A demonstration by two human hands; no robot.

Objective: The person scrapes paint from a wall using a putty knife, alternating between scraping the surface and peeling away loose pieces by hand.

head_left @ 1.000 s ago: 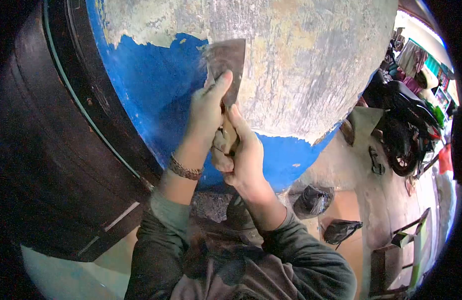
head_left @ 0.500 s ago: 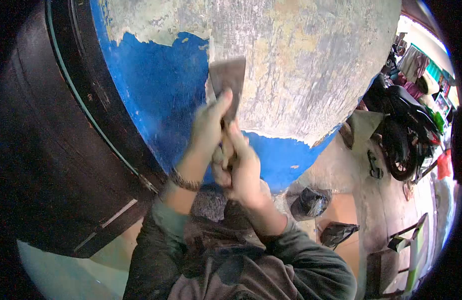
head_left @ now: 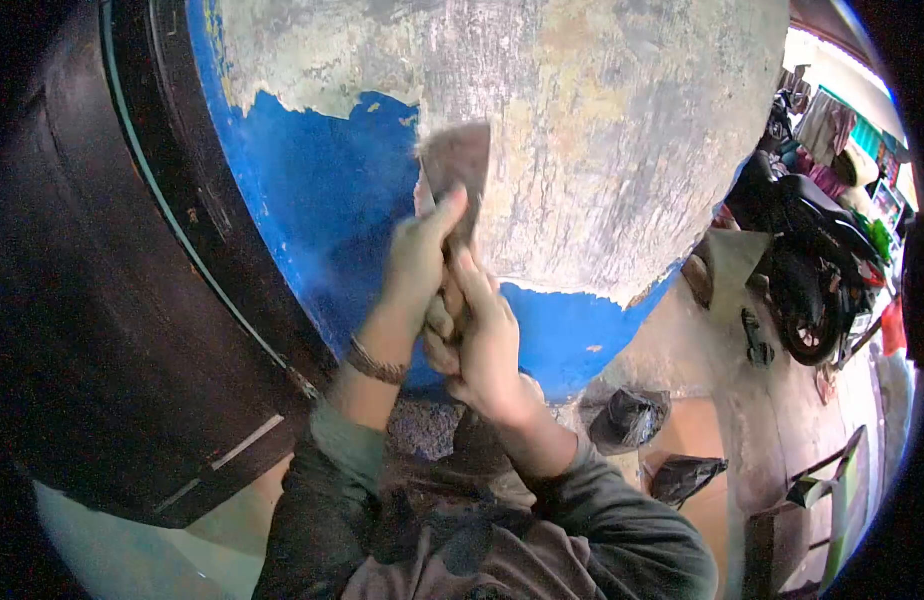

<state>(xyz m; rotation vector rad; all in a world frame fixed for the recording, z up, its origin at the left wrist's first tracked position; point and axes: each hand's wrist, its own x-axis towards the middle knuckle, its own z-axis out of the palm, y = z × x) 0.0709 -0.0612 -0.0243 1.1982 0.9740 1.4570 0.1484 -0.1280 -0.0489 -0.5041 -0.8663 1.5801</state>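
A scraper with a wide flat metal blade lies against the wall, near the border between blue paint and the bare, patchy grey surface. My left hand is closed on the scraper, its thumb stretched along the base of the blade. Just below and to the right, my right hand wraps around the handle, which is mostly hidden by the fingers. The blade points up, away from me. A bracelet circles my left wrist.
A dark wooden door with its frame stands at the left. Black plastic bags rest on the floor at the lower right. Farther right are a parked motorcycle, a sandal and a stand-like frame.
The camera view has shifted slightly, so the wall appears lower. The scraper sits a little lower on the picture, and both hands keep the same hold.
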